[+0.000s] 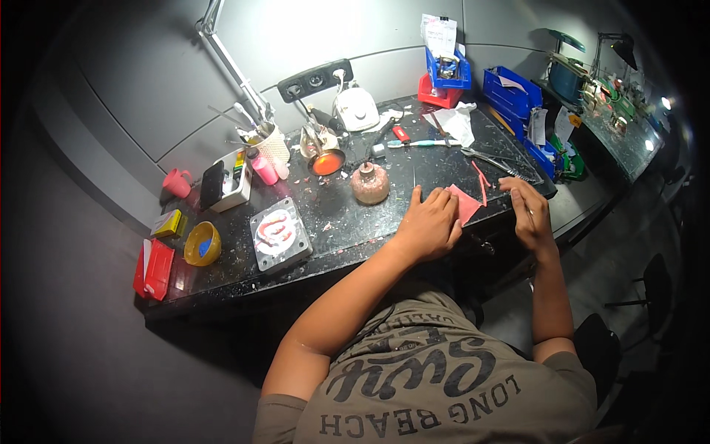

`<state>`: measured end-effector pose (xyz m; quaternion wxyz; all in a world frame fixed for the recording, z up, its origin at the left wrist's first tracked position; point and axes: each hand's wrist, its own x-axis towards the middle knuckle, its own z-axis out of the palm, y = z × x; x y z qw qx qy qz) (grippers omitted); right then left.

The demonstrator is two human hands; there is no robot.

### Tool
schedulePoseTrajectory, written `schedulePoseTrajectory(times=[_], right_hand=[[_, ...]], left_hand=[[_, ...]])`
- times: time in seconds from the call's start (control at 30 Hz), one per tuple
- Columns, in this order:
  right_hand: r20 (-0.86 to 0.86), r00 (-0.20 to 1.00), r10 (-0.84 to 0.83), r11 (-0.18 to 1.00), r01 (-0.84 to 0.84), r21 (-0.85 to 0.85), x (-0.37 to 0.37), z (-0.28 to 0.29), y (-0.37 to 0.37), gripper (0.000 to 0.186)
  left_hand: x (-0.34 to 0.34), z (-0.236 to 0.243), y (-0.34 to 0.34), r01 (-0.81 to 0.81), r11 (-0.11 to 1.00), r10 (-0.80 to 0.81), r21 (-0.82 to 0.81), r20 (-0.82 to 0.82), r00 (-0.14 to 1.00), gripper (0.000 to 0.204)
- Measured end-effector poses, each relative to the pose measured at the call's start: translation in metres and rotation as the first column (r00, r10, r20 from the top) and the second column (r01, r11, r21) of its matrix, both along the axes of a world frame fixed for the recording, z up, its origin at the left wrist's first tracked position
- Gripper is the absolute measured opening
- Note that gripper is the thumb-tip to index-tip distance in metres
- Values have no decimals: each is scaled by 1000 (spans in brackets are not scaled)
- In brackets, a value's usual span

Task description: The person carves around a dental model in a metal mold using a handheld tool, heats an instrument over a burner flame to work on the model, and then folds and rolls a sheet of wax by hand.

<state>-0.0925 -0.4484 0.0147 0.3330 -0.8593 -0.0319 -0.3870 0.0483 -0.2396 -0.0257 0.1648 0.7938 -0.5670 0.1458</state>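
My left hand (431, 222) rests on the near edge of the black bench, fingers bent down over a pink wax sheet (466, 204) and holding it. Part of the sheet is hidden under that hand. To its right, my right hand (529, 216) is raised off the bench edge, fingers curled round a thin tool that mostly hides in the palm. Narrow pink wax strips (481, 182) lie just beyond the sheet. A round spirit burner (371, 185) stands left of my left hand. Farther left, a grey square block (288, 255) bears a white plaster model with pink-red wax arches (274, 231).
Behind the burner are a small pan with orange contents (326, 162), a toothbrush (425, 143), metal tweezers (492, 157) and white tissue (456, 124). At left stand a yellow bowl (201, 244), a pink bottle (262, 167) and a tool cup (270, 146). Blue bins (512, 91) line the right.
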Motion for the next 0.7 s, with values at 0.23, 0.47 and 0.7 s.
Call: schedulePoseTrajectory(times=[0.23, 0.47, 0.7], right_hand=[[-267, 942, -202, 977, 175, -121, 25, -20, 2, 22], [-229, 905, -358, 933, 355, -59, 42, -32, -15, 25], [-69, 989, -131, 985, 138, 107, 27, -26, -22, 38]], left_hand=[[3, -10, -5, 40, 995, -42, -91, -14, 999, 52], [3, -12, -3, 14, 993, -10, -116, 41, 999, 49], [-30, 52, 85, 56, 891, 62, -451, 244, 968, 32]])
